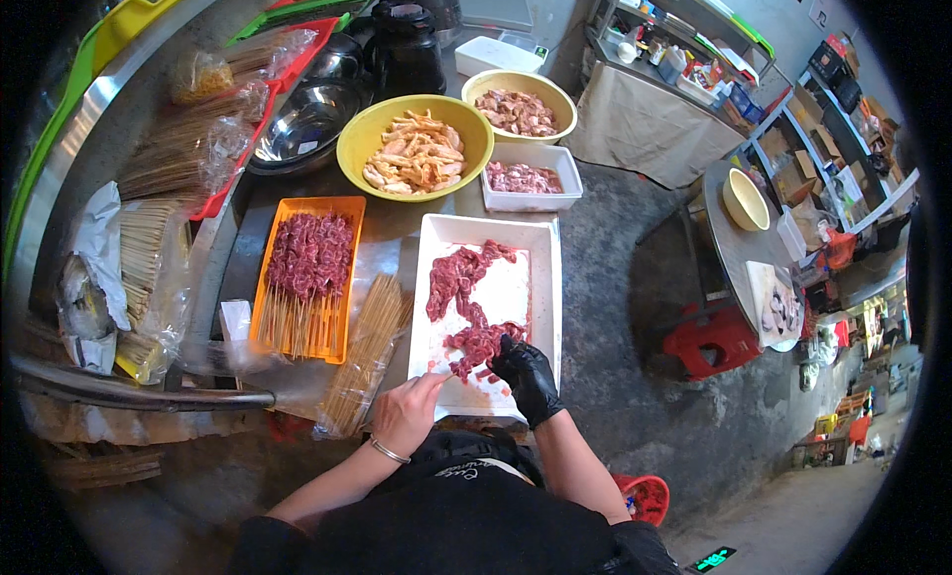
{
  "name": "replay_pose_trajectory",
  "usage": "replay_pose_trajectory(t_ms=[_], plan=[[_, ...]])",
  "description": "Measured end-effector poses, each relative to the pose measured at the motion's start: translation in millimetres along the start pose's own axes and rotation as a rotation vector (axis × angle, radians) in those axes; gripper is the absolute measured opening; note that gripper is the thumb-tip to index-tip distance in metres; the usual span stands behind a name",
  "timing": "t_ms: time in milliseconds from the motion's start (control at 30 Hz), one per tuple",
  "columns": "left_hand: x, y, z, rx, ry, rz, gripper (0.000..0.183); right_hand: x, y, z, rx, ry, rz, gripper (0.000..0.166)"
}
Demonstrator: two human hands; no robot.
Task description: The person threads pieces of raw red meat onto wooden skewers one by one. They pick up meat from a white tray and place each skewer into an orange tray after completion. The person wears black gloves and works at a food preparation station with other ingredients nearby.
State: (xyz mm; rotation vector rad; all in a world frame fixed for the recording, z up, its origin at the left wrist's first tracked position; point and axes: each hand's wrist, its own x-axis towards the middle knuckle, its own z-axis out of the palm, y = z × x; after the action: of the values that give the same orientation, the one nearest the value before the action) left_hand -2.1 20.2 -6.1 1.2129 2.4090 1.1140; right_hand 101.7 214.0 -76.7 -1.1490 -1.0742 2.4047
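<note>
My bare left hand (pixel 409 408), with a bracelet at the wrist, grips a thin bamboo skewer (pixel 448 379) at the front edge of a white plastic tray (pixel 547 277). Meat sits at the skewer's far end. In a black glove, my right hand (pixel 526 378) pinches raw red meat (pixel 483 342) beside that end; the glove hides part of the grip. More sliced meat (pixel 451 276) lies further up the tray. To the left, an orange tray (pixel 338 348) holds rows of skewered meat (pixel 311 255). A bundle of bare bamboo skewers (pixel 364 352) lies between the trays on plastic film.
Beyond the tray stand a yellow basin (pixel 353 147) of chicken feet, a cream basin (pixel 569 121) of meat chunks and a white box (pixel 532 202) of meat. Bagged skewers (pixel 175 155) fill the left side. A red stool (pixel 714 344) stands under the right table.
</note>
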Motion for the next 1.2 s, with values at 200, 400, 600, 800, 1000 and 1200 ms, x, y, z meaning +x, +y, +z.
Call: replay_pose_trajectory(t_ms=[200,400,600,800,1000,1200], plan=[[17,-10,27,-0.130,0.042,0.043,0.015,-10,17,22,0.066,-0.232,0.113,0.034],[1,-6,-9,-0.133,-0.204,-0.166,0.015,-6,20,22,0.066,-0.172,0.059,0.031],[-11,-4,-1,-0.114,-0.047,-0.139,0.012,-27,16,40,-0.023,-0.267,0.200,0.025],[-14,0,-8,-0.117,-0.040,-0.121,0.010,-24,5,28,0.016,-0.331,0.162,0.033],[-17,-1,-13,-0.077,-0.022,-0.090,0.012,-2,-7,19,0.122,-0.273,0.065,0.040],[-23,-7,-17,-0.109,-0.005,-0.112,0.014,21,-8,13,0.260,-0.202,0.037,0.034]])
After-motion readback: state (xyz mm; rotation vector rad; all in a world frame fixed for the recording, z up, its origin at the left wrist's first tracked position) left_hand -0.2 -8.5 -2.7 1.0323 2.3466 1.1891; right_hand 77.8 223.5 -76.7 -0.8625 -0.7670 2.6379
